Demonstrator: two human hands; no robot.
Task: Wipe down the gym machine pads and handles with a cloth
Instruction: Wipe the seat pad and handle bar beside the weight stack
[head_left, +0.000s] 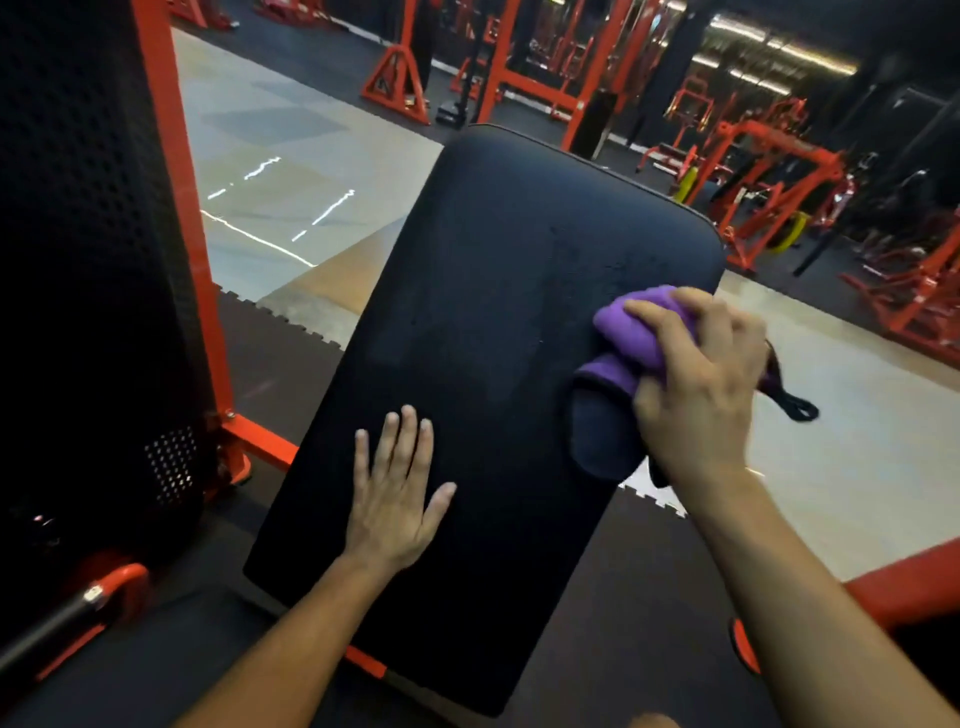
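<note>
- Right hand (701, 384) bunches a purple cloth (631, 338) against the black bench pad (483, 312) near its right edge; a loose fold could slip off.
- Left hand (395, 499) lies flat, fingers spread, on the pad; it may block the lower stretch.

Bunched purple cloth (641, 332) on black pad (467, 338)

Dim gym, streaky glare on the glossy floor (291, 208), wide-angle bending at the edges, soft background blur.
</note>
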